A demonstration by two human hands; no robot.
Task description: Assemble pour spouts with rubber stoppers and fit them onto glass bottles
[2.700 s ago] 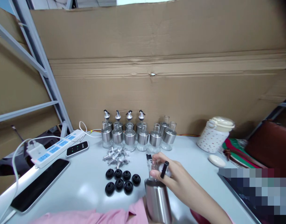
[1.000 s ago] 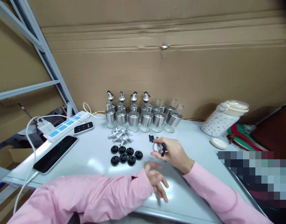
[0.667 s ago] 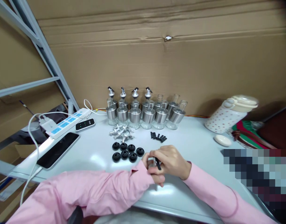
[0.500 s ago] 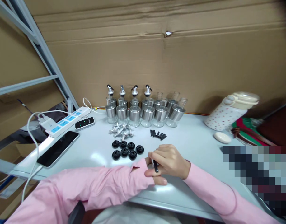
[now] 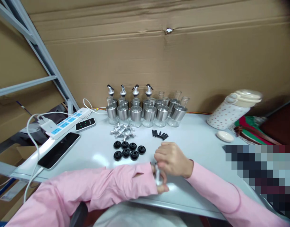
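Observation:
Near the table's front edge, my left hand (image 5: 163,188) is closed around a silver pour spout (image 5: 158,177), its thumb and finger curled about the wider end. My right hand (image 5: 171,159) is bent over the spout's upper end, fingers closed on it; a small dark part shows there, mostly hidden. Just beyond are several black lever pieces (image 5: 160,135). To the left lie several black stoppers (image 5: 126,153) and, behind them, a heap of silver spouts (image 5: 123,130).
Glass bottles with steel bands (image 5: 136,114) stand in two rows at the back, some with spouts fitted. On the left are a phone (image 5: 59,150), a small black device (image 5: 85,124) and a power strip (image 5: 66,123). At right stand a spotted flask (image 5: 230,110) and a white oval object (image 5: 224,136).
The spout between my hands has turned, so its silver body shows where the black lever was visible. My right hand has shifted slightly right and its fingers have drawn in.

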